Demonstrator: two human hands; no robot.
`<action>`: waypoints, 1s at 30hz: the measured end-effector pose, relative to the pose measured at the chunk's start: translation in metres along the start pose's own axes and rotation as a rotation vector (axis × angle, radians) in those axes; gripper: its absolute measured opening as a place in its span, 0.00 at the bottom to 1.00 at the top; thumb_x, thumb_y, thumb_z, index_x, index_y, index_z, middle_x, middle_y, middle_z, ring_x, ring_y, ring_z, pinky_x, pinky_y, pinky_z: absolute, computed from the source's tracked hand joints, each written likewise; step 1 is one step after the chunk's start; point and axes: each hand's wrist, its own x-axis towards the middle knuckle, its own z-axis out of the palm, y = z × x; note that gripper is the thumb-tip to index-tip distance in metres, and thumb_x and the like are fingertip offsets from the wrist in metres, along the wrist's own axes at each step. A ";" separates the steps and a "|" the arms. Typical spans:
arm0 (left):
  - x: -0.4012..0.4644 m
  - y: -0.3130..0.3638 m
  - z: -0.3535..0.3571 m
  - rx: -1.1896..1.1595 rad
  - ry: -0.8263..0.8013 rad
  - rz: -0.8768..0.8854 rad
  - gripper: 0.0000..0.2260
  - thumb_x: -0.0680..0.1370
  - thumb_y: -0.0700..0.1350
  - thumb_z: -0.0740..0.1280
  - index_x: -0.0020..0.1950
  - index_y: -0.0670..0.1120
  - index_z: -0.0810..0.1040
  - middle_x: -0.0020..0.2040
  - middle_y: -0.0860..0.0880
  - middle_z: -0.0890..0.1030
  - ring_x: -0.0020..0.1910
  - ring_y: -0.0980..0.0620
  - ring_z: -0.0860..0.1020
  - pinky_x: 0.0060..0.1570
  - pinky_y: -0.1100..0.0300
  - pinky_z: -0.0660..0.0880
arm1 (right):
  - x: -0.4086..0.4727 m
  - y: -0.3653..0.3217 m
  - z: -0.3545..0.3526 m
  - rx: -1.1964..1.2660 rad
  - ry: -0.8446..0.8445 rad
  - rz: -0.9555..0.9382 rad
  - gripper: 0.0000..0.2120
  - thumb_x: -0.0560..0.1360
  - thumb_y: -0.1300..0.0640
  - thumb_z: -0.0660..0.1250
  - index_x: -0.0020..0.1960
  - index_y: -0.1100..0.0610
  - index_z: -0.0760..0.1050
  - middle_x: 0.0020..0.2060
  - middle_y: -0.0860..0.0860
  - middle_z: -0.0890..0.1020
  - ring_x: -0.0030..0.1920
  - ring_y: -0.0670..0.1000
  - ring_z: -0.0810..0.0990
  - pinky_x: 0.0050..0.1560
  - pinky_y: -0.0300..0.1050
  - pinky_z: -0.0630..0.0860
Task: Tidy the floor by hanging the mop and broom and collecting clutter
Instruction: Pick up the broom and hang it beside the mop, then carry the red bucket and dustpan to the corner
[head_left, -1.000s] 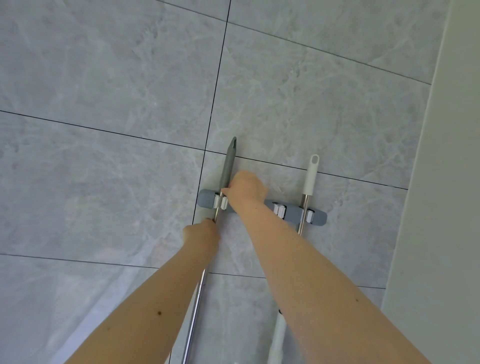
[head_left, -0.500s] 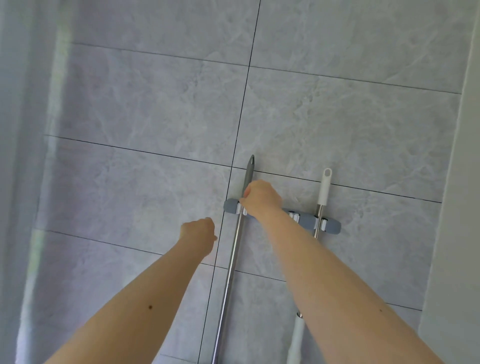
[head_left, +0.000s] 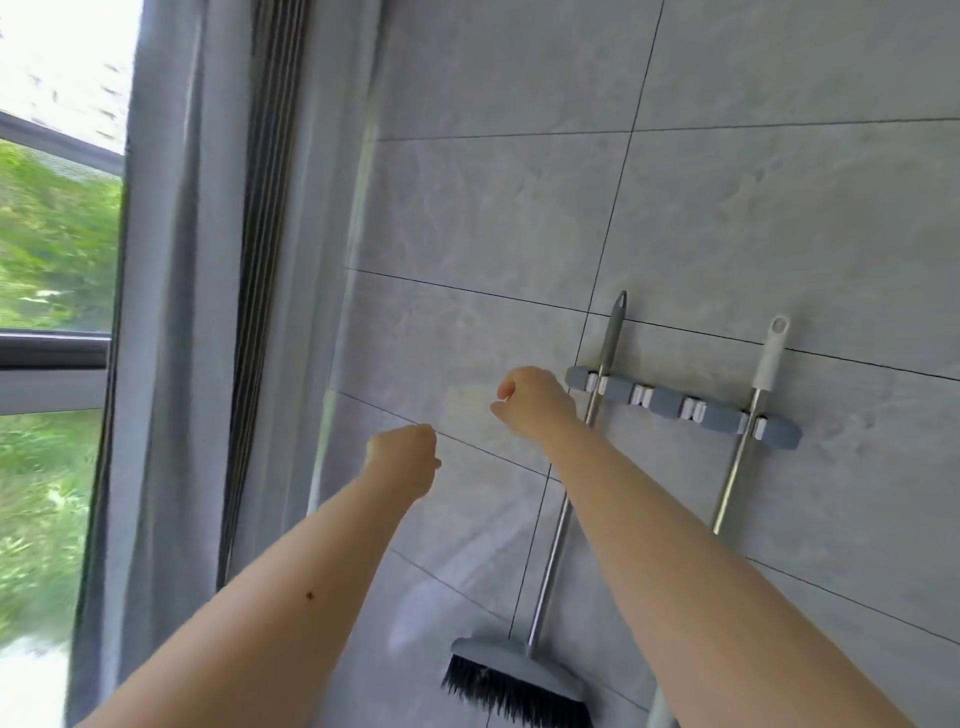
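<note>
A grey rack (head_left: 666, 403) with white clips is fixed to the tiled wall. The broom (head_left: 555, 540) hangs from its leftmost clip, its grey head with black bristles (head_left: 519, 680) low in view. The mop's white-tipped handle (head_left: 768, 364) sits in the rightmost clip; the mop head is out of view. My right hand (head_left: 535, 402) hovers just left of the broom handle, fingers loosely curled, holding nothing. My left hand (head_left: 402, 460) is lower and further left, also loosely curled and empty. Neither hand touches the broom.
A grey curtain (head_left: 171, 312) hangs at the left beside a window (head_left: 52, 234) with greenery outside. The grey marble-look tiled wall (head_left: 727, 208) fills the rest. Two middle clips on the rack hold nothing.
My right hand has let go of the broom handle at the clip and pulled back left. The left hand stays off the handle. My view has swung left, showing the curtain and window.
</note>
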 end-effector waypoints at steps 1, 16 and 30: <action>-0.010 -0.014 -0.002 0.012 -0.014 -0.036 0.14 0.82 0.50 0.58 0.62 0.43 0.70 0.61 0.46 0.77 0.59 0.45 0.78 0.47 0.57 0.69 | -0.006 -0.011 0.006 0.011 -0.018 -0.022 0.11 0.73 0.59 0.65 0.54 0.59 0.79 0.55 0.54 0.81 0.56 0.57 0.80 0.53 0.44 0.75; -0.180 -0.248 -0.051 0.140 -0.040 -0.496 0.10 0.80 0.47 0.61 0.57 0.43 0.74 0.54 0.46 0.81 0.53 0.45 0.81 0.41 0.59 0.68 | -0.108 -0.249 0.085 0.238 -0.316 -0.389 0.10 0.75 0.58 0.64 0.54 0.59 0.79 0.56 0.54 0.81 0.56 0.57 0.80 0.49 0.41 0.72; -0.292 -0.331 -0.019 0.048 -0.215 -0.614 0.13 0.81 0.49 0.59 0.61 0.43 0.73 0.61 0.45 0.77 0.60 0.44 0.77 0.55 0.53 0.74 | -0.214 -0.314 0.162 0.205 -0.506 -0.380 0.11 0.76 0.58 0.62 0.54 0.60 0.79 0.54 0.56 0.82 0.49 0.55 0.81 0.51 0.48 0.78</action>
